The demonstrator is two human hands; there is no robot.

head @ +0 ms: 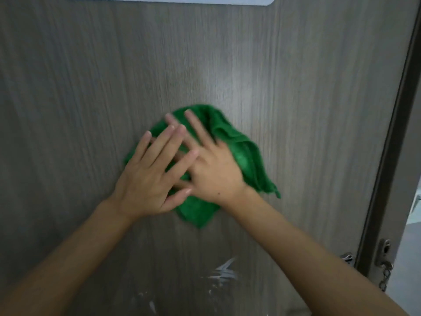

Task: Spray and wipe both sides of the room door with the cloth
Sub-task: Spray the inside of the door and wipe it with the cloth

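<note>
Both hands flat on the crumpled green microfibre cloth [241, 153], pressing it against the middle of the grey wood-grain door [284, 76]. The left hand [148, 179] has its straight fingers splayed, overlapping the fingers of the right hand [214, 172], which is spread open too; neither curls round the fabric. White smears [224, 271] mark the door's lower part. A metal chain latch [385, 265] hangs at the door's right edge.
</note>
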